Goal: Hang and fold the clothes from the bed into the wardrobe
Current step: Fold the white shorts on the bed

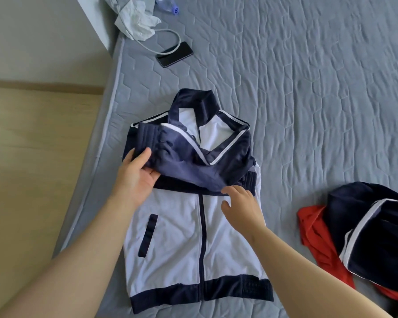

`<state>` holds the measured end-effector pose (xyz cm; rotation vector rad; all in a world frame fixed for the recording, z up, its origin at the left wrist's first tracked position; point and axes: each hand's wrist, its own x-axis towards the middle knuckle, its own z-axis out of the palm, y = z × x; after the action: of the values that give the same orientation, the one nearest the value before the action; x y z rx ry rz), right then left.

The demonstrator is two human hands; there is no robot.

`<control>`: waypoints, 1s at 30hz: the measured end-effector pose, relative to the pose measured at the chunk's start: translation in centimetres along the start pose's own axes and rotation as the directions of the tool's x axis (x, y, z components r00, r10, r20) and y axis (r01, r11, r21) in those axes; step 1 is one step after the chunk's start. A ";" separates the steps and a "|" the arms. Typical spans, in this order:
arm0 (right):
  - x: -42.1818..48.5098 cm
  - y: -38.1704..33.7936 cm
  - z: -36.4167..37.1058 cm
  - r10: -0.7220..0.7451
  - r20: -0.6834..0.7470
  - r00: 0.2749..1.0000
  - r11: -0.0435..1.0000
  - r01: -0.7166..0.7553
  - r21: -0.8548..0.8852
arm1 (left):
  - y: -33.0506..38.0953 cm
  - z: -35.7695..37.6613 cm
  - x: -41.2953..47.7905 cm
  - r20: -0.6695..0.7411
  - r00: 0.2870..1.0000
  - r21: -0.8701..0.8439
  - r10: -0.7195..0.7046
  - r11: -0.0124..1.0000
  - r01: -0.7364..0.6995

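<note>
A white and navy zip jacket (179, 244) lies flat, front up, on the grey quilted bed (308, 88), collar pointing away from me. Both sleeves are folded across its chest. My left hand (136, 177) grips the ribbed navy cuff end of the upper sleeve (184, 154), thumb on top, and lifts it slightly. My right hand (241, 207) hovers with fingers spread over the jacket's right side, fingertips touching the lower edge of the folded sleeve. At the right edge lie a navy garment with white stripes (377, 235) and a red garment (319, 235) beneath it.
A black phone (174, 54) with a grey cable (168, 35) lies near the bed's far left edge, beside crumpled white cloth (136, 21). The bed's left edge (97, 157) borders a tan floor (32, 180) and pale wall.
</note>
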<state>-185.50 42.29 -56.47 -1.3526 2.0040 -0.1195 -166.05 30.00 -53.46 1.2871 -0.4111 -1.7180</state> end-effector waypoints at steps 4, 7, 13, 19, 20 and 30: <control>1.6 0.2 1.0 0.072 0.031 0.997 0.996 -0.074 0.046 | -0.8 -3.5 1.9 -0.397 0.915 0.249 0.066 0.968 0.038; 2.8 0.7 2.8 0.119 0.072 0.990 0.989 -0.124 0.074 | -1.9 -5.2 3.9 -0.391 0.920 0.280 0.019 0.955 0.100; 4.6 3.9 5.7 0.284 0.113 0.952 0.920 -0.304 0.248 | -2.9 -5.8 6.9 -0.294 0.952 0.363 -0.081 0.912 0.190; 7.2 5.0 4.7 0.521 0.064 0.851 0.624 -0.432 0.651 | -1.0 -7.0 8.3 -0.274 0.959 0.057 -0.072 0.994 0.091; 8.1 5.2 4.4 0.539 0.046 0.841 0.581 -0.411 0.702 | -1.3 -7.6 8.6 -0.331 0.941 0.068 -0.078 0.992 0.106; 15.8 5.5 2.7 0.581 0.225 0.782 0.023 -0.293 0.956 | -4.8 -10.1 12.0 -0.370 0.917 0.178 -0.150 0.957 0.228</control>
<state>-191.42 32.25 -68.83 0.2346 1.7406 -1.1337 -159.73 25.19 -67.83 1.8123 -0.2735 -1.5827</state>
